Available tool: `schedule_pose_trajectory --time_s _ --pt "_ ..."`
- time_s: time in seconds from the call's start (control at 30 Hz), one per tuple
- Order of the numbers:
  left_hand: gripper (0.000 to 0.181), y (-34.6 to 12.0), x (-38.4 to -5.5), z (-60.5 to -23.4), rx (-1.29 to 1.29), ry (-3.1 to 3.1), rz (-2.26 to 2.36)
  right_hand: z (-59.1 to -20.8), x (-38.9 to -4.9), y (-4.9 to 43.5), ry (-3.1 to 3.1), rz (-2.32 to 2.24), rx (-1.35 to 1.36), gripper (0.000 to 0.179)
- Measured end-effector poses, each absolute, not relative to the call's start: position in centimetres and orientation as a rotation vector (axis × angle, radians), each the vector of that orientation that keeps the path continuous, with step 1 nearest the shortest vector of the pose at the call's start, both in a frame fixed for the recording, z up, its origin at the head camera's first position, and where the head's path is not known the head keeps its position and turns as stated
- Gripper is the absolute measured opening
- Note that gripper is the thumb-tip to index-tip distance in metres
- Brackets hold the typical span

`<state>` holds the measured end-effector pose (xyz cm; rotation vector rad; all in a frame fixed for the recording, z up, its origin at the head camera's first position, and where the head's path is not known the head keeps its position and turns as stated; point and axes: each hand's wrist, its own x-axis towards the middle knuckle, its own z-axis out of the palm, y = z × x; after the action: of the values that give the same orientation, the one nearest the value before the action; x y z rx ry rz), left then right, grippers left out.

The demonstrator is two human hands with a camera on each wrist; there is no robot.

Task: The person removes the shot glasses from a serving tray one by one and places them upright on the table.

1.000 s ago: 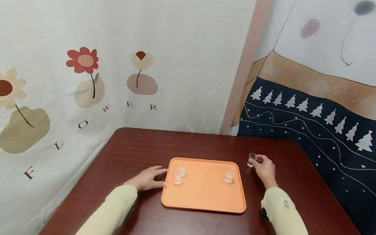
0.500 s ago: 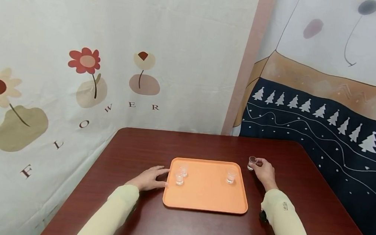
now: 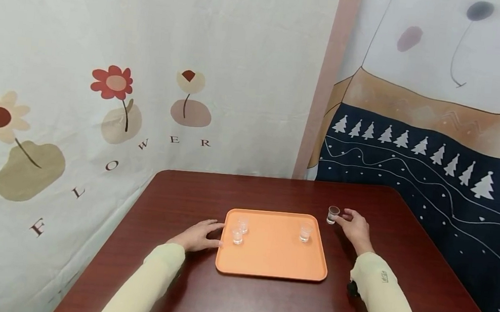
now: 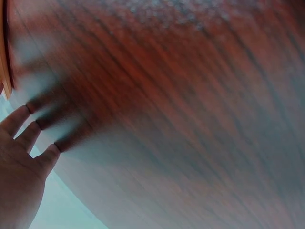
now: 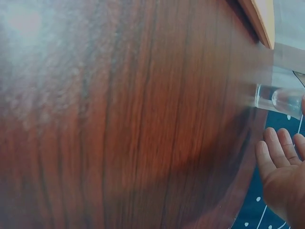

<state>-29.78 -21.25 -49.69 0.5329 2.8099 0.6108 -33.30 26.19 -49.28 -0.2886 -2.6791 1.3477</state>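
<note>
Head view: your left hand (image 3: 196, 235) lies nearest, fingers spread, thumb and forefinger at the left rim of the orange tray (image 3: 268, 252), gripping nothing. A careless push there could slide the tray, and since the front left glass (image 3: 237, 237) and back left glass (image 3: 243, 226) stand close together, a jolt might knock one against the other. The right-side glass (image 3: 305, 233) has more space, so a shove looks less risky for it. Farther out, your right hand (image 3: 355, 229) is unclenched, its fingers relaxed and not wrapped round anything; I can't tell whether the thumb touches the lone glass (image 3: 331, 215). That glass stands upright on the table (image 3: 264, 303), beyond the tray's right side near its far corner. It tapers toward a small base, so a stray brush from your thumb could tip it.

As for containers, the tray holds three of the glasses, all upright: two at its left, one at its right. They look clear, with no filling you could make out, though thick bottoms would hide a little liquid. Same for the lone glass.
</note>
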Motion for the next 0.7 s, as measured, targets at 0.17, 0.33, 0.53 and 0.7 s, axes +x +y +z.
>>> schedule_pose_trajectory --time_s 0.17,0.33,0.53,0.7 --pt "0.068 -21.4 -29.9 -50.0 0.532 2.807 0.620 -48.7 -32.8 26.2 -2.638 1.395 -0.335 0.060" --pt "0.069 -21.6 -29.8 -49.9 0.527 2.807 0.635 -48.3 -32.3 26.1 -2.603 1.407 -0.339 0.057" --pt "0.070 -21.8 -29.8 -49.9 0.534 2.805 0.636 -47.9 -31.3 25.8 -2.569 1.401 -0.305 0.053" --pt "0.070 -21.6 -29.7 -49.7 0.532 2.793 0.643 -47.5 -30.3 25.2 -2.534 1.392 -0.295 0.049"
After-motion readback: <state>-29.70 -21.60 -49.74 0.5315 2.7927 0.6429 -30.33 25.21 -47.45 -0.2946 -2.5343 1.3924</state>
